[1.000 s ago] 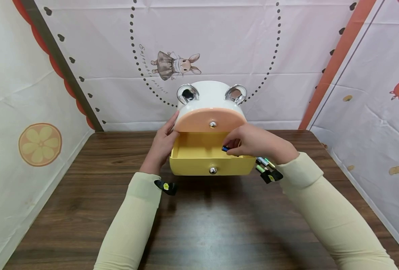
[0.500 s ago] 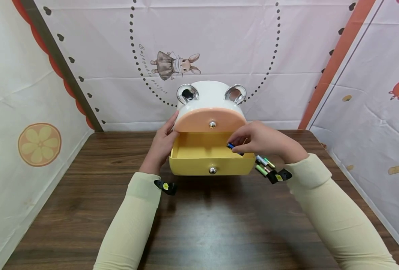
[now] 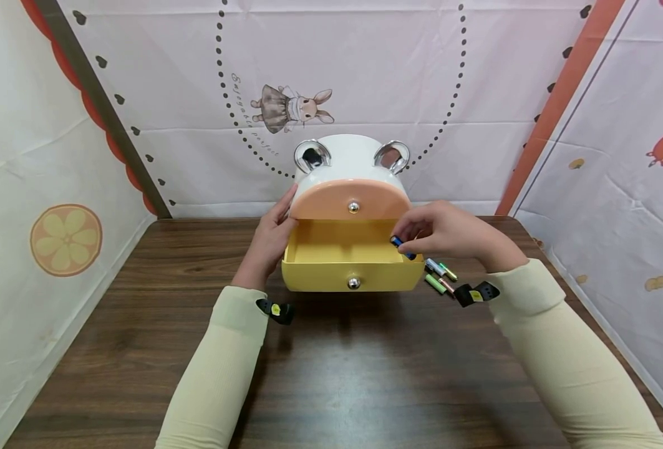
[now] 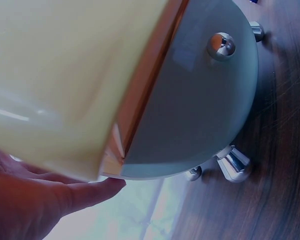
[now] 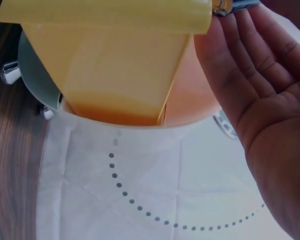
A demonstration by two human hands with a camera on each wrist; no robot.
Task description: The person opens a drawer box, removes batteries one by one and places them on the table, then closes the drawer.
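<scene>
A small cabinet [image 3: 349, 153] with a white rounded top and silver ears stands upright, its yellow middle drawer [image 3: 319, 278] pulled out. My left hand [image 3: 266, 242] holds the cabinet's left side; its thumb lies near the drawer's edge in the left wrist view. My right hand [image 3: 449, 231] pinches a blue cylindrical battery [image 3: 395, 241] between thumb and fingers, above the drawer's right part. In the right wrist view one metallic end of the battery [image 5: 235, 7] shows beside the yellow drawer front. The visible drawer floor is bare.
Several batteries [image 3: 435, 284] in green, silver and reddish colours lie on the wooden table [image 3: 331, 374] right of the drawer. The peach top drawer [image 3: 322, 202] and grey-green bottom drawer [image 4: 190, 100] are closed. A printed cloth [image 3: 393, 62] hangs behind.
My right hand has moved to the right with the blue battery, from over the drawer's middle right toward its right wall. The left hand and the cabinet have stayed put.
</scene>
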